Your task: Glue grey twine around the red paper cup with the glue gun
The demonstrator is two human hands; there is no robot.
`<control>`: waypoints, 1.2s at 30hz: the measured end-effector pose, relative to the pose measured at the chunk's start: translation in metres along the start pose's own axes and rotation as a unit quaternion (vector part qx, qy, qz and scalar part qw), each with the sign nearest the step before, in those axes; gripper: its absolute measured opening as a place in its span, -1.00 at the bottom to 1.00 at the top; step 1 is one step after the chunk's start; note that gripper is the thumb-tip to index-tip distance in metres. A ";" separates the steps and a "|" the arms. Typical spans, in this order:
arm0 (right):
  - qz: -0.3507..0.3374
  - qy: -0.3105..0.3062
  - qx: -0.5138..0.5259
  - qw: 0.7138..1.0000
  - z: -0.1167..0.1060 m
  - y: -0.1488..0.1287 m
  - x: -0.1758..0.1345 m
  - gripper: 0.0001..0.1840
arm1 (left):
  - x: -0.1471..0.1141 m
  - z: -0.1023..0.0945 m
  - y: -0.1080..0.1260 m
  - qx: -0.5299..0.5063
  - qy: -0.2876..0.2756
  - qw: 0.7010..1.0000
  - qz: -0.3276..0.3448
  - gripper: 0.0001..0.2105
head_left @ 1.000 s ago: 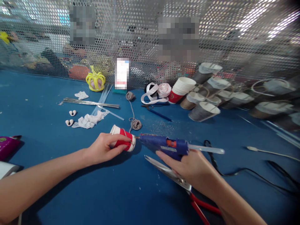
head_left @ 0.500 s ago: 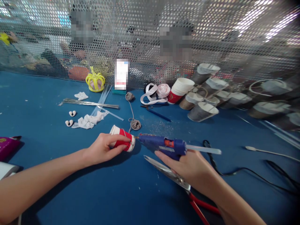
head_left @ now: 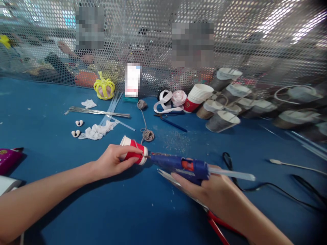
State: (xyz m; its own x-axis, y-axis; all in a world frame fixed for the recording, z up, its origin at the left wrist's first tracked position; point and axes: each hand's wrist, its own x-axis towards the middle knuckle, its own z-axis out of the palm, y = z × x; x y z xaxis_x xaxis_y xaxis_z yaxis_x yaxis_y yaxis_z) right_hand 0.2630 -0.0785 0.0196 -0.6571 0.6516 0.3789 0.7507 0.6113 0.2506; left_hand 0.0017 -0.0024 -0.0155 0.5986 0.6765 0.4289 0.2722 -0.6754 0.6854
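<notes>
Head camera looks forward, down across the table point(head_left: 114, 211).

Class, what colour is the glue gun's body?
The glue gun's body is blue, shown best in the head view.

Label point(head_left: 187, 172) on glue gun point(head_left: 166, 162) illegible; no readable text.

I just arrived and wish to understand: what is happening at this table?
The left hand holds a red paper cup tipped sideways, and the right hand holds a blue glue gun. Its nozzle is at the cup's right end; whether they touch is unclear. Grey yarn lies beyond the cup, and scissors lie partly under the right hand.
</notes>
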 end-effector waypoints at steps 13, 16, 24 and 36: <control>0.076 -0.045 0.143 0.986 -0.010 0.001 0.000 -0.59 | 0.000 0.000 0.001 -0.012 0.004 1.000 -0.016 -0.80; 0.108 -0.069 0.155 0.980 -0.013 -0.001 0.007 -0.67 | 0.000 0.000 0.001 -0.011 0.004 1.000 -0.014 -0.80; 0.102 -0.056 0.144 0.983 -0.007 -0.002 0.003 -0.68 | 0.000 0.000 0.000 -0.016 0.002 1.000 -0.019 -0.79; 0.127 0.012 0.115 0.985 0.009 -0.009 -0.007 -0.66 | 0.000 0.000 -0.001 -0.031 -0.005 0.999 -0.041 -0.78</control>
State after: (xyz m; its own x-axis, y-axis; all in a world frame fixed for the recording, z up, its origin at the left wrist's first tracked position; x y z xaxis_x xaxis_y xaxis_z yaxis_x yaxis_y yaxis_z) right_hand 0.2596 -0.0844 0.0064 -0.4460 0.7876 0.4252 0.8537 0.5170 -0.0623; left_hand 0.0018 -0.0014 -0.0164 0.5841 0.7253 0.3644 0.2731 -0.5984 0.7533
